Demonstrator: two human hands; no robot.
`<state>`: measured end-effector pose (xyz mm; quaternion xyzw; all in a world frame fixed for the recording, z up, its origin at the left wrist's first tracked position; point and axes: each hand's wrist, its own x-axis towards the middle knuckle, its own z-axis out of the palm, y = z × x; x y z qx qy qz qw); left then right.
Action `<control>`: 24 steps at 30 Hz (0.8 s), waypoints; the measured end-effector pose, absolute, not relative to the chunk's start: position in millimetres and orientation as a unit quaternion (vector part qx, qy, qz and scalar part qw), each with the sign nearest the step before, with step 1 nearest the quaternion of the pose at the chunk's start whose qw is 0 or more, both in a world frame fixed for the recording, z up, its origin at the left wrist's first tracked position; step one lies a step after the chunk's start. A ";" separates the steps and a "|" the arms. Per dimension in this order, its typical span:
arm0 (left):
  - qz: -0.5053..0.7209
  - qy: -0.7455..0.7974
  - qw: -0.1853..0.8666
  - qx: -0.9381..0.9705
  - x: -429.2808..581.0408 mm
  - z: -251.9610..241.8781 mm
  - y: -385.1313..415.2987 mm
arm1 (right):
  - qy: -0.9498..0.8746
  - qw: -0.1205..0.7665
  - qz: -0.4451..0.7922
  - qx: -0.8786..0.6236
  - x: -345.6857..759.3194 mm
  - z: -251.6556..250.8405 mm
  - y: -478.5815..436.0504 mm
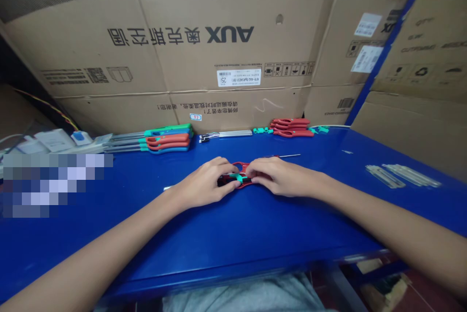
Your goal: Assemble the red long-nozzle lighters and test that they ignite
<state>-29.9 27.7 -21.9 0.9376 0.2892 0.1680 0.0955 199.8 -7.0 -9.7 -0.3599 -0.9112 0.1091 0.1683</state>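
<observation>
Close together over the middle of the blue table, both my hands work on one red lighter handle (241, 168). Its shell looks opened up, with a small green piece (239, 177) and dark parts inside. My left hand (209, 183) pinches the green piece and the handle's left end between thumb and fingers. On the right end, the fingers of my right hand (273, 176) are closed, hiding much of the shell. Just behind the right hand lies a thin screwdriver (290, 156), its handle partly covered. A bit of a metal tube (167, 188) shows beside my left wrist.
Finished-looking long lighters (168, 139) are stacked at the back left, near white plugs (54, 139). Metal tubes (233, 133), green pieces (260, 130) and red handles (292, 127) line the back edge. Clear plastic strips (412, 176) lie right. Cardboard (182, 74) walls the back.
</observation>
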 end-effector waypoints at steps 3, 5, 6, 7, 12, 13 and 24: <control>0.170 0.290 0.094 0.937 -29.7 -22.7 27.9 | -0.912 0.167 0.106 -0.360 200.6 -10.5 -5.7; 0.166 0.293 0.093 0.937 -29.4 -22.9 28.0 | -0.912 0.163 0.103 -0.361 201.5 -11.3 -4.3; 0.164 0.293 0.092 0.937 -29.2 -22.9 28.1 | -0.913 0.161 0.102 -0.362 201.9 -11.8 -3.6; 0.162 0.293 0.092 0.938 -29.1 -22.8 28.1 | -0.913 0.158 0.100 -0.363 202.2 -12.3 -2.8; 0.169 0.285 0.090 0.939 -29.0 -22.0 28.2 | -0.913 0.150 0.096 -0.367 202.2 -13.8 -0.7; 0.171 0.284 0.090 0.939 -29.0 -21.9 28.2 | -0.913 0.148 0.095 -0.367 202.1 -13.7 -0.7; 0.180 0.272 0.095 0.940 -28.6 -21.2 27.3 | -0.922 0.119 0.092 -0.356 203.1 -7.9 -4.7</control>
